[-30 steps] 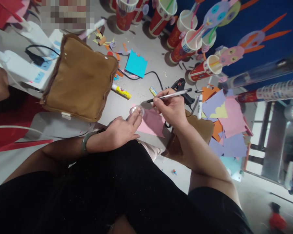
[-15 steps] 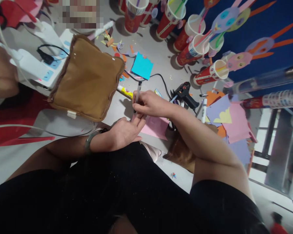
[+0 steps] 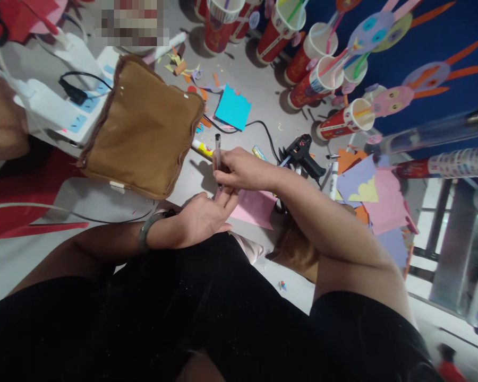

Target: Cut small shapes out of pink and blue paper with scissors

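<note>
My right hand (image 3: 241, 168) is closed around a slim pen (image 3: 218, 148) with a dark top, held nearly upright. Below it lies a sheet of pink paper (image 3: 254, 208) at the table's near edge. My left hand (image 3: 201, 217) rests on the paper's left side with its fingers stretched out and close to the pen's tip. The tip itself is hidden by my fingers. A yellow tube or marker (image 3: 202, 147) lies just beyond the right hand.
A brown cushion (image 3: 143, 127) and a white power strip (image 3: 88, 114) lie to the left. A black glue gun (image 3: 305, 156) stands right of the hands. Red paper cups (image 3: 223, 29) with straws line the back. Blue paper (image 3: 233, 107) and coloured sheets (image 3: 386, 199) lie about.
The pen's top has tipped slightly to the left in my right hand, with the fingers shifting along. My left hand stays in place.
</note>
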The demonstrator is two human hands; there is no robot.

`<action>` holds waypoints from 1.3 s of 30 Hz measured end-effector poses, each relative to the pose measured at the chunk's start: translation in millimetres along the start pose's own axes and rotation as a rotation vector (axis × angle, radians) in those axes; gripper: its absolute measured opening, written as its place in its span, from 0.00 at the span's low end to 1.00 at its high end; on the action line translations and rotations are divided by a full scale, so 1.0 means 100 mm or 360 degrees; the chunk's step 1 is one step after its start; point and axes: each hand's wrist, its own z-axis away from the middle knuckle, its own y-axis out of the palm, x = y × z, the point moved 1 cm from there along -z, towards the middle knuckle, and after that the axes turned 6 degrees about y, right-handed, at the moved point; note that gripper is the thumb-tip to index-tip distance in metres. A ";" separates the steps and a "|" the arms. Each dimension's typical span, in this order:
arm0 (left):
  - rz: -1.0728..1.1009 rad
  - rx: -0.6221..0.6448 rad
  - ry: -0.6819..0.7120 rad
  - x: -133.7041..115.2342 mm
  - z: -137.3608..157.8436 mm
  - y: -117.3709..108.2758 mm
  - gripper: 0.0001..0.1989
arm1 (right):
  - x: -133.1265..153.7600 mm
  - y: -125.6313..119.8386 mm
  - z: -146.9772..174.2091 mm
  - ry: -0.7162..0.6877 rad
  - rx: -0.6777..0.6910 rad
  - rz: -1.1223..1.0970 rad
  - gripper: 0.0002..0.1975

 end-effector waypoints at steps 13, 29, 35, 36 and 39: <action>0.0036 0.0043 0.0035 0.00 0.00 -0.02 0.41 | -0.19 -0.04 -0.04 0.0069 -0.0235 -0.0126 0.06; -0.0020 0.0046 0.0040 0.00 -0.01 -0.07 0.43 | -0.10 0.01 0.11 0.0029 -0.0208 -0.0274 0.04; -0.0011 0.0034 0.0003 0.00 -0.01 -0.01 0.42 | -0.03 0.04 0.06 -0.0023 -0.0097 -0.0161 0.03; -0.0018 0.0030 0.0006 0.00 -0.01 -0.02 0.42 | -0.04 0.03 0.05 -0.0030 -0.0108 -0.0158 0.03; -0.0036 0.0003 0.0026 0.00 -0.01 -0.03 0.42 | -0.09 0.01 0.02 -0.0003 -0.0159 -0.0203 0.02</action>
